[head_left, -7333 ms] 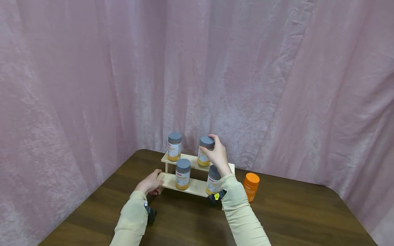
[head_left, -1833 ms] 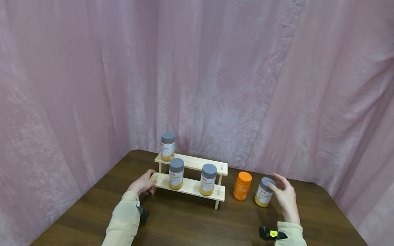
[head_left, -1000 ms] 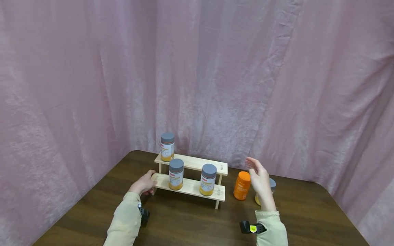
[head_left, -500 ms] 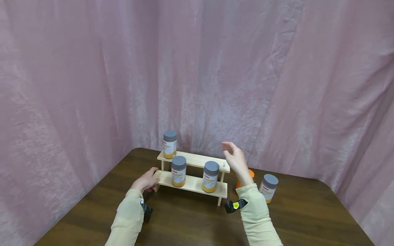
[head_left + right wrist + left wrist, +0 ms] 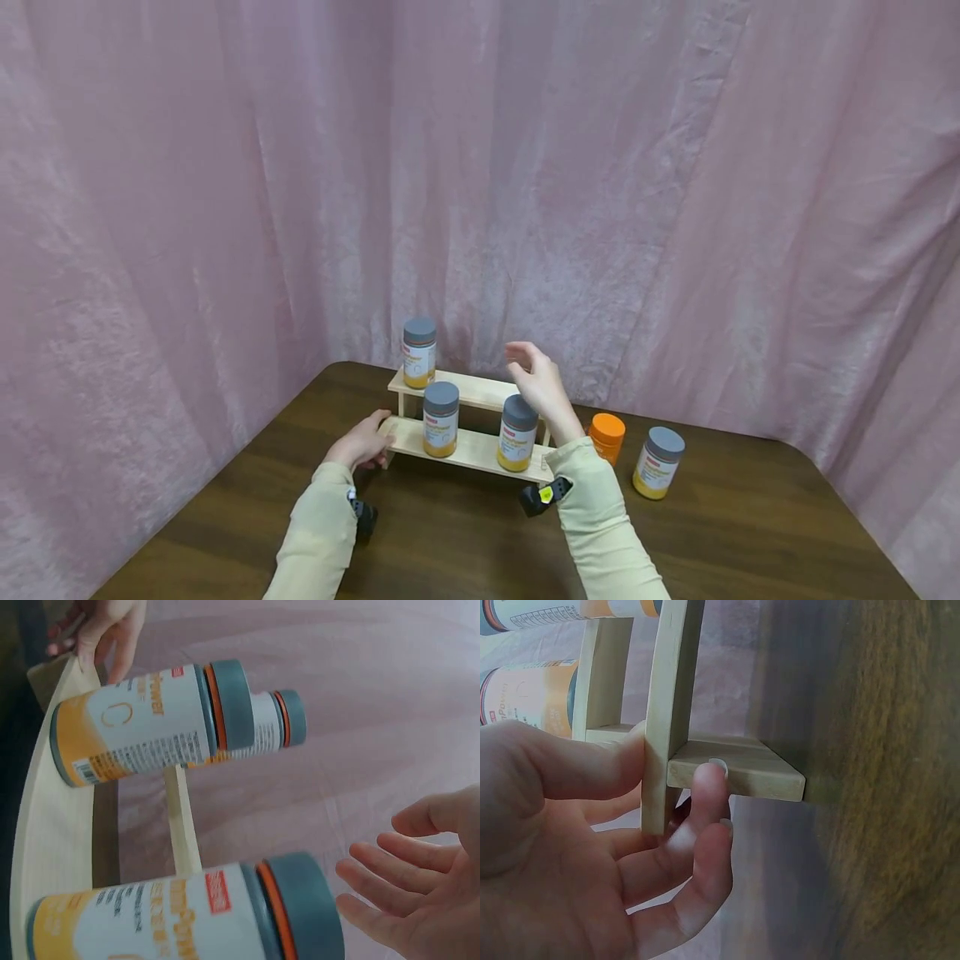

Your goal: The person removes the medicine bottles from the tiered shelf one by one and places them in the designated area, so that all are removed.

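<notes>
My left hand (image 5: 362, 442) grips the left end of the lower board of a two-tier wooden shelf (image 5: 474, 450); in the left wrist view its thumb lies on the board's top and fingers curl beneath. My right hand (image 5: 542, 379), holding nothing, is raised over the shelf's right part with fingers spread and slightly bent. Just below it, a grey-lidded supplement jar (image 5: 517, 437) stands on the lower tier. A second such jar (image 5: 440, 421) is left of it, and a third jar (image 5: 418, 354) stands at the upper tier's left end.
On the dark wooden table (image 5: 712, 533), right of the shelf, stand an orange jar (image 5: 606, 435), partly behind the right forearm, and another grey-lidded jar (image 5: 658, 463). A pink curtain (image 5: 525, 167) hangs close behind the table.
The right hand took the grey-lidded jar from the upper tier, placed it on the table beyond the orange jar and released it, then moved left, back over the shelf. The left hand kept its grip.
</notes>
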Motion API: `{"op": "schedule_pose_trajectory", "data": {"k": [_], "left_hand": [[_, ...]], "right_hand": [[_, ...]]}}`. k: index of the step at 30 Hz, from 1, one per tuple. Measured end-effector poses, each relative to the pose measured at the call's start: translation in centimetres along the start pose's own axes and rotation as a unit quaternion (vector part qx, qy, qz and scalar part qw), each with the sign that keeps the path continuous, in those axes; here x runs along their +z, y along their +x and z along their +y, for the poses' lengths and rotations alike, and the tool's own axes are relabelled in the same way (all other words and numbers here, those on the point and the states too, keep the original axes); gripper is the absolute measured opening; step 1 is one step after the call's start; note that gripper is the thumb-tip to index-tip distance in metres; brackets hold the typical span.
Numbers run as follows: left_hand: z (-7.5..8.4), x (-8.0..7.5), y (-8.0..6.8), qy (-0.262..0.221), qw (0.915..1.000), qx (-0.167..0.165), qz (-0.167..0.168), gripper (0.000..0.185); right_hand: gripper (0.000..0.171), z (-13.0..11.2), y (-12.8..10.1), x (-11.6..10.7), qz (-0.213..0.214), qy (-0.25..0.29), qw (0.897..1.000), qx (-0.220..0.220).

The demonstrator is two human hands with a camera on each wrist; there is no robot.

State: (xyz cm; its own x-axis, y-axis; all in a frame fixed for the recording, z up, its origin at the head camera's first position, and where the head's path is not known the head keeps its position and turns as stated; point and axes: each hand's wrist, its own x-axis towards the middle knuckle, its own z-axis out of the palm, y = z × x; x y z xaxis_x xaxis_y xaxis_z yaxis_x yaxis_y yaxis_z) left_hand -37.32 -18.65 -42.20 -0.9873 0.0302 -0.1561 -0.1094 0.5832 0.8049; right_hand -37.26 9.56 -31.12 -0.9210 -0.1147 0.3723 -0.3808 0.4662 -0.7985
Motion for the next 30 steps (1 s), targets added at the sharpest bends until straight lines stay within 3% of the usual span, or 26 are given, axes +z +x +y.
{"op": "schedule_pose_trajectory", "data": {"k": [14,23,30], "left_hand": [[0.1,0.1,-0.2,0.002,0.9999,0.006,0.014,0.058],[0.0,0.0,-0.8,0.005,0.9996,0.011,0.027,0.056],[0.0,-0.2,-1.4,0.014,0.9992,0.012,0.035,0.056]], "right_hand": [[0.038,-2.3,2.4,2.7,-0.036,-0.014,0.999,-0.036],[0.043,-3.3,2.6,5.9,-0.064,-0.006,0.998,-0.017],[0.054,-5.0,3.1,8.1,-0.079,-0.056,0.993,-0.070]]}}
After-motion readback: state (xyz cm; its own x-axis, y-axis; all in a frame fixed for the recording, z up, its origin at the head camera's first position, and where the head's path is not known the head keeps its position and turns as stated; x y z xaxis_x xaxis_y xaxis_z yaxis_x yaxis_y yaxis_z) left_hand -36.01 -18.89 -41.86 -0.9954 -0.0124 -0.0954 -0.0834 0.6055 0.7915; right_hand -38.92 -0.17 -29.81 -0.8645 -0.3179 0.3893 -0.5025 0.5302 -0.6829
